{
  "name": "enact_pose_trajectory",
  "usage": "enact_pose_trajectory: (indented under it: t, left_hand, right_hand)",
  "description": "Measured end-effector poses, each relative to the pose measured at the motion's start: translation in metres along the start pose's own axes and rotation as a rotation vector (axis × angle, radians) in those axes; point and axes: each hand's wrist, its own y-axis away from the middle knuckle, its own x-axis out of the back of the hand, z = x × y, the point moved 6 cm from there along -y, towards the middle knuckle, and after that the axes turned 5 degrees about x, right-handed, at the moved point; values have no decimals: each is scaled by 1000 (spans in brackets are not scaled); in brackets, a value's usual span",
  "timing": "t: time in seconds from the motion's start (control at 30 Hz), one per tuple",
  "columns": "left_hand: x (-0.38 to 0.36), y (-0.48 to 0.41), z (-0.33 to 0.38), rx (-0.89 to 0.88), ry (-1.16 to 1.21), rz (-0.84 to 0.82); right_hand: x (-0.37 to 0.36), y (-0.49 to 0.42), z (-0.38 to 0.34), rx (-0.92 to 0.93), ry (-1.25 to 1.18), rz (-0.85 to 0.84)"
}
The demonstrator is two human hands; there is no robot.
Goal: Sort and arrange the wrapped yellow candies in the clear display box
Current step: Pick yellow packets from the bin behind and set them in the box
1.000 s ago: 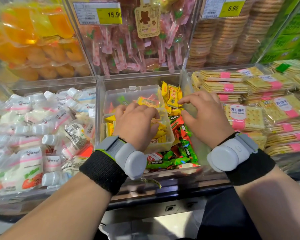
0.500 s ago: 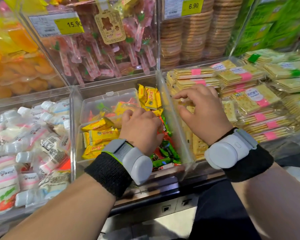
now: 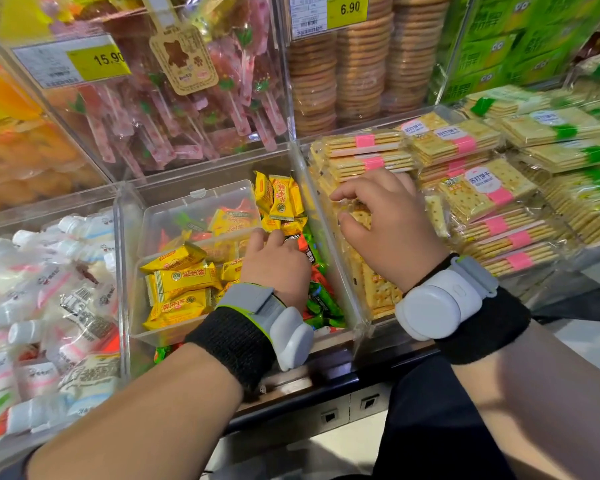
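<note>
Several yellow candies (image 3: 179, 282) lie stacked in the clear box (image 3: 194, 194), more stand unsorted behind it; the left hand (image 3: 278, 268) curls among them, grip untellable, while the right hand (image 3: 392, 230) hovers loosely curled, empty.

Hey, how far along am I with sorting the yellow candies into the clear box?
Done: several yellow candies lie in the clear box. In hand: left hand reaches into loose candies beside it. Left: more yellow ones behind the box; right hand holds nothing.
</note>
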Motion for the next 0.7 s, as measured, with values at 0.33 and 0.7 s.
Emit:
enact_pose_trajectory:
  t: [0.33, 0.7]
  left_hand:
    - [-2, -2, 2, 26, -21, 1]
    - [18, 7, -12, 84, 344, 83]
  right_hand:
    - [3, 1, 4, -19, -10, -4]
    - [-6, 1, -6, -11, 13, -49]
